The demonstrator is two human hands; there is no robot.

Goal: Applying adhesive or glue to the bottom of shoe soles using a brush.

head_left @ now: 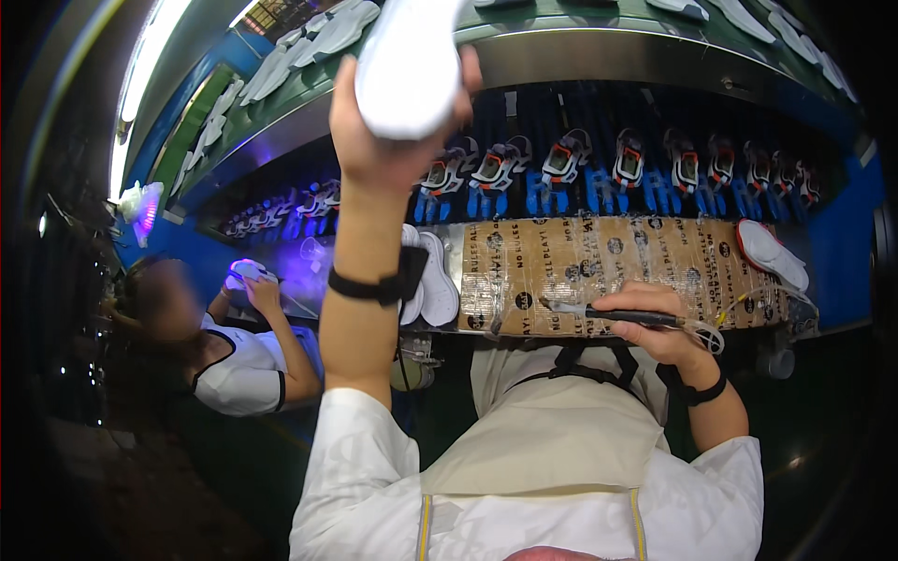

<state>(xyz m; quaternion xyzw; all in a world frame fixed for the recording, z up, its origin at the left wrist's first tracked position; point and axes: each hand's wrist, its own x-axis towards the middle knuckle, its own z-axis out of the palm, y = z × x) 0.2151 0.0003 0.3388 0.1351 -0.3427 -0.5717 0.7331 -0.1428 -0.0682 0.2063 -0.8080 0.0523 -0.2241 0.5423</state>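
Note:
My left hand (402, 145) is raised toward the upper shelf, its fingers wrapped round a white shoe sole (412, 70). The sole is a little blurred and runs out of the top of the picture. Over the cardboard-covered bench, my right hand (653, 323) grips a slim black-handled brush (636, 316) with a pale narrow tip pointing left. A thin clear tube trails from the brush's rear end. Beside my left forearm, white soles (438, 280) lie on the bench, partly hidden by the arm.
Printed cardboard (599, 266) covers the bench. A red-edged white shoe piece (772, 254) lies at its right end. Behind runs a rack of shoe uppers (566, 156); above it, a green conveyor (599, 21) carries more soles. At left, a co-worker (248, 365) handles a shoe piece under purple light.

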